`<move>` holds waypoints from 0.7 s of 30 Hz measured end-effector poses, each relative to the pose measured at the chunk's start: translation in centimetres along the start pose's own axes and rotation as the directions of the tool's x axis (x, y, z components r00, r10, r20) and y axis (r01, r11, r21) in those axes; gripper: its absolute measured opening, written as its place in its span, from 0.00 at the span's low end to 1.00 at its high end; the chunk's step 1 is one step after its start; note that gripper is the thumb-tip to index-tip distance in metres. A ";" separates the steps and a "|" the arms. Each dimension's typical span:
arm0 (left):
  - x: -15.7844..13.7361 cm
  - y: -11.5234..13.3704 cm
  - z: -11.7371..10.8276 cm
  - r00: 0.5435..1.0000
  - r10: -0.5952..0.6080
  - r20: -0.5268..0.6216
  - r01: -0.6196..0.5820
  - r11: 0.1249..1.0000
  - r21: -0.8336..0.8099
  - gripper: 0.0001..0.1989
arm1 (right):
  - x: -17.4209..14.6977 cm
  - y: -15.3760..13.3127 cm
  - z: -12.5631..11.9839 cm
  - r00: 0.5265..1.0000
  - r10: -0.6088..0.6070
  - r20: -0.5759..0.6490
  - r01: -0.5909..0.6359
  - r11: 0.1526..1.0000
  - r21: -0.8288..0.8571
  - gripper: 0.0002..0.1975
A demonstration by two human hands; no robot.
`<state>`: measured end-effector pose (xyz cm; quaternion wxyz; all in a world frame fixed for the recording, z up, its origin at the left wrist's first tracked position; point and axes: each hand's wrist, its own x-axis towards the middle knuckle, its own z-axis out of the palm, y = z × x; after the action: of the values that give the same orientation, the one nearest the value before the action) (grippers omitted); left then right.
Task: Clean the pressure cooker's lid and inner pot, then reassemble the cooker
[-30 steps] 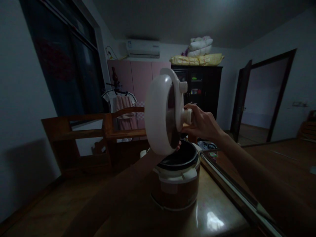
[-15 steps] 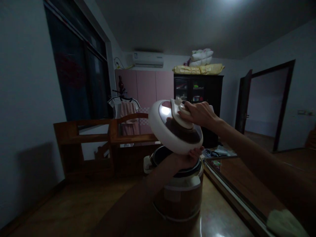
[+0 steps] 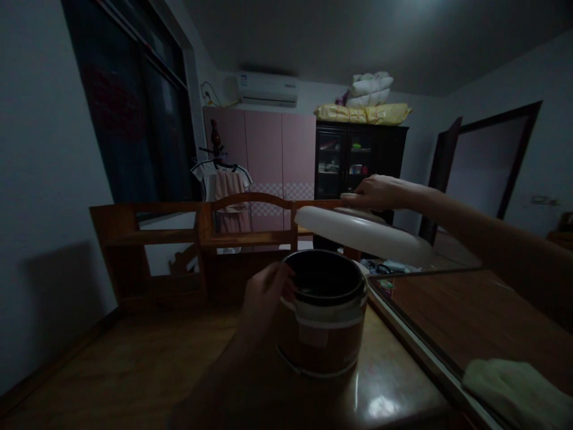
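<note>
An electric pressure cooker (image 3: 320,343) stands upright on the wooden tabletop, its dark inner pot (image 3: 329,272) uncovered. Its white lid (image 3: 362,233) hangs in the air above and right of the rim, tilted down toward the right. My right hand (image 3: 380,192) is closed over the handle on top of the lid. At the cooker's left rim, my left hand (image 3: 266,289) has its fingers curled against the side, covering the place of the side handle. The inside of the pot is too dark to make out.
A wooden shelf rail (image 3: 156,239) runs along the back edge of the table (image 3: 147,370). A pale cloth (image 3: 514,388) lies at the lower right, beside the table's right edge. Behind are clothes on hangers (image 3: 228,185), pink cabinets (image 3: 264,143) and a dark cupboard (image 3: 389,155).
The lid has moved right and tipped nearly flat, still in my right hand. My left hand has let go of the lid's edge and come to the cooker's left side.
</note>
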<state>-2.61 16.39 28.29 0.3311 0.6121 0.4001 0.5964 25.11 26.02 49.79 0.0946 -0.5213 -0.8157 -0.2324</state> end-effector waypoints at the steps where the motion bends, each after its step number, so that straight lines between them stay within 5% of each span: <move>1: 0.3 -0.5 -1.2 0.994 0.047 -0.099 -0.038 0.995 0.088 0.16 | -0.1 -0.2 0.4 0.999 0.001 0.042 0.000 1.000 -0.023 0.39; 5: 1.9 -3.8 -3.8 0.974 0.106 -0.199 -0.038 0.947 0.320 0.15 | -0.8 -1.5 1.7 0.999 -0.022 0.040 0.026 0.994 -0.104 0.38; 10: 1.9 -7.6 -3.4 0.977 0.081 -0.199 0.002 0.923 0.385 0.18 | -1.9 -4.1 2.2 0.999 -0.037 0.020 0.040 0.984 -0.173 0.36; 16: 1.0 -7.3 -3.4 0.952 0.160 -0.262 -0.029 0.896 0.444 0.23 | -2.6 -5.2 3.1 0.998 -0.060 0.007 0.060 0.980 -0.189 0.36; 19: 2.6 -5.6 -3.6 0.974 0.038 -0.222 0.019 0.968 0.251 0.26 | -3.5 -4.4 3.4 0.988 -0.155 -0.019 0.145 0.955 -0.259 0.36; 21: 4.3 -4.3 -3.2 0.990 -0.105 -0.090 0.108 0.994 0.028 0.29 | -4.1 -3.8 3.3 0.968 -0.251 -0.027 0.226 0.911 -0.345 0.35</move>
<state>-6.32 21.90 26.74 0.3343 0.5682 0.4564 0.5976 23.82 22.99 44.19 0.0030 -0.4177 -0.8171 -0.3974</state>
